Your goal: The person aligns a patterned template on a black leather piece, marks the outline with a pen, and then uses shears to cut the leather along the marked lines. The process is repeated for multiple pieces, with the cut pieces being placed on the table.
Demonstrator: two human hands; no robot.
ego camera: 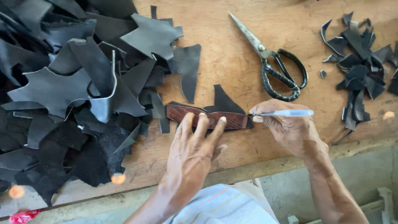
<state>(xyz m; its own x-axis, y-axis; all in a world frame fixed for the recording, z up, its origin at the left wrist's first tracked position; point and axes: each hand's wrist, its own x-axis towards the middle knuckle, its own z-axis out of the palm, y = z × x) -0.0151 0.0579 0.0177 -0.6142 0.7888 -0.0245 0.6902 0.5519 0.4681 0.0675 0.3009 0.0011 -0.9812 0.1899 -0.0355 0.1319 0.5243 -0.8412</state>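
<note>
Left hand (195, 143) is flat, fingers spread, pressing a brown template (207, 117) onto a black leather piece (224, 101) mid-table (232, 54). Right hand (286, 124) is pinched shut around a pen (286, 113), tip at the template's right end. Scissors (273, 62) lie just behind, scrap pile (74, 91) off left.

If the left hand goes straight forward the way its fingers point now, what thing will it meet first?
The left hand already presses its fingers on the brown wooden template. Straight beyond it lies the black leather piece under the template, then bare wooden table. The scissors lie off to the right.
</note>
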